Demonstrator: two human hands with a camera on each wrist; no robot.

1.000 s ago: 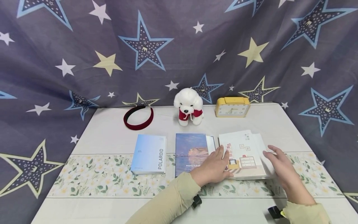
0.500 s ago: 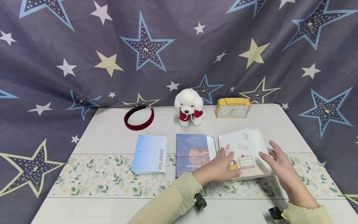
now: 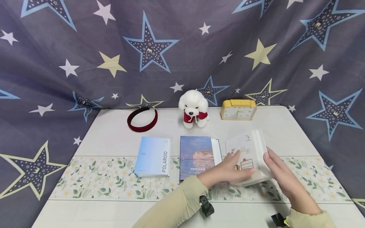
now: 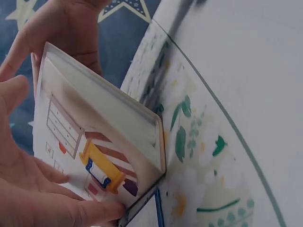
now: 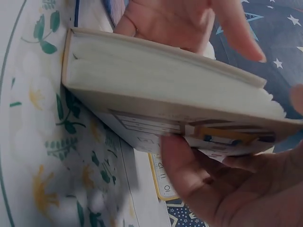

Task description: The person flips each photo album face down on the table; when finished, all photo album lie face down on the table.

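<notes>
A thick white album [image 3: 258, 158] with a room drawing on its cover is tilted up on its spine, right side raised off the table. My right hand [image 3: 280, 169] grips that raised side; in the right wrist view its fingers [image 5: 182, 165] lie against the back cover. My left hand [image 3: 222, 172] reaches over the front cover with fingers spread. The left wrist view has its fingertips on the cover near the spine, thumb [image 4: 16, 87] lifted away. Page edges [image 5: 156, 66] face the right wrist camera. Left of it lies a blue photo album [image 3: 195, 152] with a seascape cover.
A pale blue Polaroid album [image 3: 152, 156] lies further left. Along the back are a dark red headband [image 3: 142, 129], a white toy dog [image 3: 192, 107] in a red top and a yellow clock [image 3: 239, 110]. A starry curtain [image 3: 176, 47] hangs behind the table [image 3: 114, 212].
The white album has tipped up from nearly flat, its right side rising. My right hand has moved in onto that side, and my left hand has shifted right over the cover.
</notes>
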